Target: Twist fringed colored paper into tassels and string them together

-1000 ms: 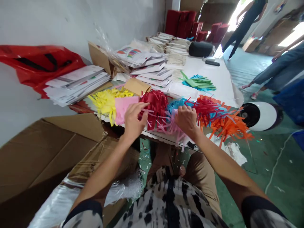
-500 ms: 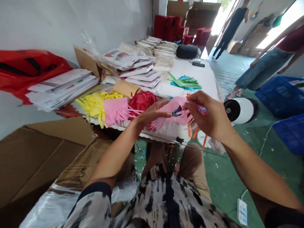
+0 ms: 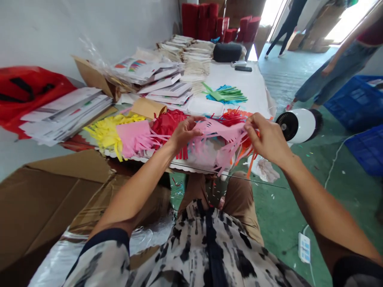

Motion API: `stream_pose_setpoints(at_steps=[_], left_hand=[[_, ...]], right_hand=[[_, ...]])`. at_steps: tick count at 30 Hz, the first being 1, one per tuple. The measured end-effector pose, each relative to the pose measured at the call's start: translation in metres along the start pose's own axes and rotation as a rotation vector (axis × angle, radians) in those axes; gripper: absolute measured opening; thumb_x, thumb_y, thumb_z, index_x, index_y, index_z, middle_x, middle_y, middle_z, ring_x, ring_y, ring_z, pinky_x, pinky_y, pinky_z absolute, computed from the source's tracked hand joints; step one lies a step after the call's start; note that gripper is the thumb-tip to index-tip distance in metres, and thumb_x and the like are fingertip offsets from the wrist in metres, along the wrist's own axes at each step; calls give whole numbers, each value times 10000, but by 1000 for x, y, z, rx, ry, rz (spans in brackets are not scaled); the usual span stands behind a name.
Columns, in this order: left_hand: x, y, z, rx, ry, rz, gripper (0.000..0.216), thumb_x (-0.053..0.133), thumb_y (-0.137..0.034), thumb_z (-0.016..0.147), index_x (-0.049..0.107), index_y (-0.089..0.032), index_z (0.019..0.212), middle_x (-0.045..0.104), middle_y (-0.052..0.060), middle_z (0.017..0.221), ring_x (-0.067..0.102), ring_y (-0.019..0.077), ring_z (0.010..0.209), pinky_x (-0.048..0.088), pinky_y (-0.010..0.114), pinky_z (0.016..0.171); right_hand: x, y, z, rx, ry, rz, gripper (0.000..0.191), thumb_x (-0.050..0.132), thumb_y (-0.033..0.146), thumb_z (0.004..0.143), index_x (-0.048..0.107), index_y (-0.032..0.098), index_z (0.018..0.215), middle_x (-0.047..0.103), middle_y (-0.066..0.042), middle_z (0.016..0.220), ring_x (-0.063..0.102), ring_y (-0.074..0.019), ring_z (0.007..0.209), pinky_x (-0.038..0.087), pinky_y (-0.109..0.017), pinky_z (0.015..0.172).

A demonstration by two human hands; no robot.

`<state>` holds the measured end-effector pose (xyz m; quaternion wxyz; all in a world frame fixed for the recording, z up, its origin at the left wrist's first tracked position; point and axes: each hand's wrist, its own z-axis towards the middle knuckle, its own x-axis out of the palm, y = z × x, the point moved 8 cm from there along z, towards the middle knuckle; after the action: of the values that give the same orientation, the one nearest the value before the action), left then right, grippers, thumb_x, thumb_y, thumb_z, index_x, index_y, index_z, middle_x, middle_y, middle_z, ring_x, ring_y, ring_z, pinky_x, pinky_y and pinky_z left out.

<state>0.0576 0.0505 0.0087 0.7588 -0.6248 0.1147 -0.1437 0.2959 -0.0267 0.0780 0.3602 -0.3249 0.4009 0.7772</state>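
Observation:
My left hand (image 3: 183, 133) and my right hand (image 3: 266, 137) each pinch one end of a pink fringed paper strip (image 3: 223, 135), held stretched above the near edge of the table (image 3: 254, 85). Its cut fringes hang down toward my lap. Under and behind it lie piles of fringed paper: yellow (image 3: 104, 129), pink (image 3: 134, 137), red (image 3: 167, 121) and orange (image 3: 236, 117). A green and blue fringed pile (image 3: 226, 93) lies farther back on the white table top.
Stacks of printed sheets (image 3: 60, 113) and a red bag (image 3: 24, 89) sit left. An open cardboard box (image 3: 54, 199) stands at my left knee. A white fan (image 3: 299, 125) and blue crates (image 3: 356, 99) are on the green floor right. Other people stand beyond.
Both hands took a pink fringed strip from the piles, raised it off the table and pulled it out wider between them. My view shifted slightly right.

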Motion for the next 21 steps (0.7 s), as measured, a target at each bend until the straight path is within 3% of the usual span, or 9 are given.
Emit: stream_pose_setpoints(at_steps=[4, 8, 11, 15, 18, 21], left_hand=[[4, -2, 10, 76, 43, 245, 439, 747, -209, 740, 731, -203, 1178, 725, 43, 899, 694, 211, 856, 585, 367, 805], [7, -19, 11, 176, 12, 364, 454, 719, -203, 792, 726, -220, 1246, 708, 36, 906, 697, 211, 839, 595, 378, 804], [-3, -29, 4, 218, -45, 465, 498, 699, -187, 787, 716, -214, 1284, 727, 54, 1006, 696, 209, 852, 594, 361, 795], [-32, -25, -19, 247, 1, 728, 469, 670, -197, 759, 743, -198, 1222, 744, 72, 1115, 698, 246, 1026, 577, 370, 927], [-67, -8, -41, 176, 92, 1092, 434, 625, -181, 775, 781, -209, 1179, 724, 93, 1070, 697, 268, 989, 573, 395, 916], [-92, 2, -69, 77, 172, 1381, 598, 730, -224, 750, 717, -217, 1347, 698, 159, 1281, 659, 377, 1186, 532, 528, 1041]], right_hand=[[-11, -9, 5, -17, -6, -326, 312, 390, 373, 1068, 638, 194, 1130, 721, -107, 875, 632, -260, 750, 441, -406, 699], [-43, 31, 2, -118, -210, -353, 294, 408, 332, 1077, 662, 225, 1179, 761, -133, 1079, 678, -301, 1004, 492, -501, 923], [-41, 53, -6, -183, -217, -281, 240, 451, 265, 1063, 683, 270, 1122, 776, -94, 1145, 676, -302, 1124, 444, -545, 1074], [11, 51, -32, -289, -51, -215, 239, 466, 210, 1061, 699, 267, 1072, 777, -65, 1233, 671, -261, 1200, 469, -481, 1077], [63, 50, -67, -422, 52, -230, 240, 482, 148, 1053, 704, 231, 1087, 776, -75, 1265, 678, -231, 1199, 482, -429, 1064], [104, 52, -95, -477, 135, -234, 239, 490, 110, 1034, 713, 196, 1037, 783, -99, 1247, 697, -240, 1157, 491, -422, 1035]])
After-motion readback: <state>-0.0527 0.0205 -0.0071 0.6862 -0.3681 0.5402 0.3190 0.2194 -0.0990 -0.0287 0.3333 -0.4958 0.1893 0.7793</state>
